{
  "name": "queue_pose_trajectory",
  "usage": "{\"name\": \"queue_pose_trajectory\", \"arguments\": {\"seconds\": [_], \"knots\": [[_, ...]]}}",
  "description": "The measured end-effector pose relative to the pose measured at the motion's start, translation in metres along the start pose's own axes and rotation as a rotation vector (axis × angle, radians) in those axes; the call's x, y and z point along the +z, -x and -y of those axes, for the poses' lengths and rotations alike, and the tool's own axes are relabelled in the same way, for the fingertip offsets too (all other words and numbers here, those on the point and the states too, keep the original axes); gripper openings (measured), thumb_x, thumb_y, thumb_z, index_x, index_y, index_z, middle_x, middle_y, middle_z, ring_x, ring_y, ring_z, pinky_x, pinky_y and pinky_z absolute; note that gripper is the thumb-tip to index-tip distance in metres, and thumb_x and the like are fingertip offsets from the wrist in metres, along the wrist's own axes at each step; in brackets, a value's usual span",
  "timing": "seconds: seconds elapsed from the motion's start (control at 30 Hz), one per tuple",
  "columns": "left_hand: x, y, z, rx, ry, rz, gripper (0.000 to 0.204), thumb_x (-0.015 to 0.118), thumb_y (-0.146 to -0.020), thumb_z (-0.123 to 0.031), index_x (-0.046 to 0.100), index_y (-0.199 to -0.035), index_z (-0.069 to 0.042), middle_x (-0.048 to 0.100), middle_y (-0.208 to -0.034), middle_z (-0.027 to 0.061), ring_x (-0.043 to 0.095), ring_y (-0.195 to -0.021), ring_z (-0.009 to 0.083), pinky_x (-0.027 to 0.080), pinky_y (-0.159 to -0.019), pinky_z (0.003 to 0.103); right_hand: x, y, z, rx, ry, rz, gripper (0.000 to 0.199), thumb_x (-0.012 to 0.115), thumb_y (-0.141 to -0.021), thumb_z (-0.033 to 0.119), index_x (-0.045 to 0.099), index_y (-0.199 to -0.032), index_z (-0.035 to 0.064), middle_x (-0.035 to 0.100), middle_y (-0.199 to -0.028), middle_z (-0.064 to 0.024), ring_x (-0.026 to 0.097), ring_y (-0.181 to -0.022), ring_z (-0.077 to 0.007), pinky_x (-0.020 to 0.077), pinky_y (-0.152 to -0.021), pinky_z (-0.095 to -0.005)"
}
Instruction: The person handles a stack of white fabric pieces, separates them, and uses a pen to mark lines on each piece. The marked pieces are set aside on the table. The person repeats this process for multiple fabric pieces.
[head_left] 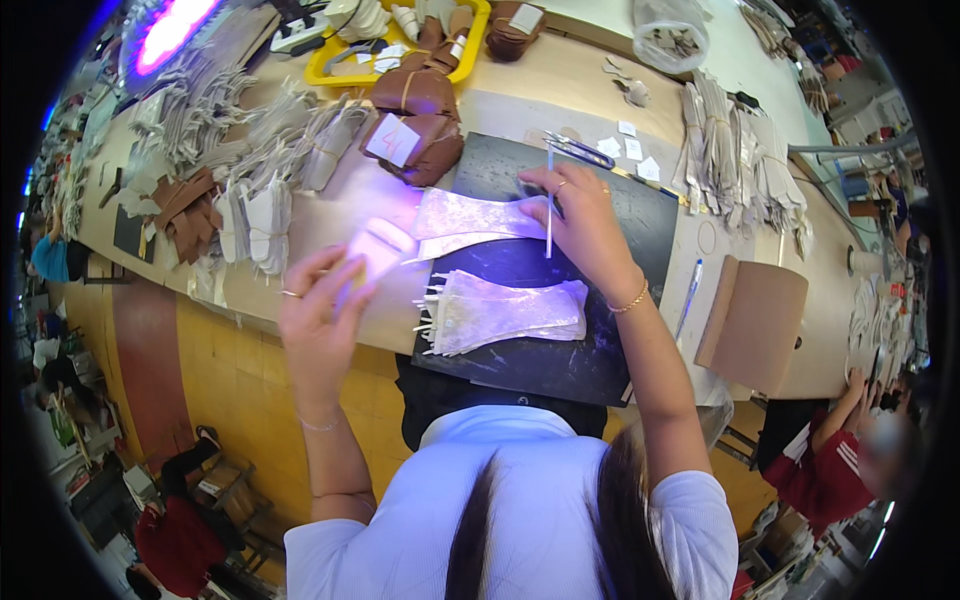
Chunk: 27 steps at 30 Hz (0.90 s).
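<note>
My left hand [325, 300] is closed on a small whitish rectangular piece [380, 250], washed out by glare. My right hand [585, 215] pinches a slim pale pen-like stick [549, 225], held above the dark cutting mat [640, 225]. Under its fingers lie a few overlapping pale, mottled leather-like pieces [465, 220], flared at the ends and narrow in the middle. Nearer to me on the mat rests a stack of similar pieces [505, 315], its left edge fringed with thin strips.
Bundled brown leather pieces [415, 120] sit behind the mat, beside a yellow tray [480, 45]. Piles of pale cut pieces [250, 200] cover the left. Small white labels [632, 148], a blue pen [690, 290] and a brown folded board [755, 325] lie right. Other people work nearby.
</note>
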<state>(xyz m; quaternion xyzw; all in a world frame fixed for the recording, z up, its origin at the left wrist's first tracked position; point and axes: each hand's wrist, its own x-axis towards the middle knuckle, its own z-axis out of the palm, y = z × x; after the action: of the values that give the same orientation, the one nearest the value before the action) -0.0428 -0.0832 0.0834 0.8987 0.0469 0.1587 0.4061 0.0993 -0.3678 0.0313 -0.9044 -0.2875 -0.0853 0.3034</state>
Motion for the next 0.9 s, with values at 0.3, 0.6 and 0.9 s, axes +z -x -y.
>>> {"name": "queue_pose_trajectory", "arguments": {"seconds": [0.3, 0.6, 0.9], "knots": [[0.096, 0.021, -0.040, 0.484, -0.079, 0.450, 0.027, 0.081, -0.078, -0.017, 0.076, -0.103, -0.010, 0.067, -0.116, 0.0073, 0.059, -0.107, 0.0287, 0.045, -0.093, 0.045, -0.050, 0.067, 0.012, 0.406, -0.255, -0.087, 0.024, 0.075, -0.091, 0.012, 0.070, -0.114, 0.0042, 0.069, -0.108, -0.0119, 0.067, -0.100, -0.0268, 0.0503, -0.088, -0.0346], [0.116, 0.037, -0.040, 0.427, -0.078, 0.383, 0.023, 0.082, -0.078, -0.016, 0.077, -0.100, -0.009, 0.068, -0.113, 0.0086, 0.058, -0.106, 0.0308, 0.046, -0.093, 0.045, -0.056, 0.110, 0.018, 0.421, -0.297, -0.156, 0.022, 0.072, -0.092, 0.011, 0.071, -0.113, 0.0042, 0.069, -0.105, -0.0123, 0.064, -0.098, -0.0292, 0.0499, -0.087, -0.0364], [0.115, 0.045, -0.042, 0.417, -0.111, 0.387, 0.026, 0.084, -0.077, -0.014, 0.079, -0.102, -0.010, 0.070, -0.115, 0.0082, 0.060, -0.104, 0.0306, 0.046, -0.092, 0.044, -0.059, 0.116, 0.042, 0.497, -0.416, -0.195, 0.017, 0.067, -0.096, 0.008, 0.070, -0.112, 0.0024, 0.070, -0.101, -0.0143, 0.066, -0.088, -0.0296, 0.0525, -0.083, -0.0376]]}}
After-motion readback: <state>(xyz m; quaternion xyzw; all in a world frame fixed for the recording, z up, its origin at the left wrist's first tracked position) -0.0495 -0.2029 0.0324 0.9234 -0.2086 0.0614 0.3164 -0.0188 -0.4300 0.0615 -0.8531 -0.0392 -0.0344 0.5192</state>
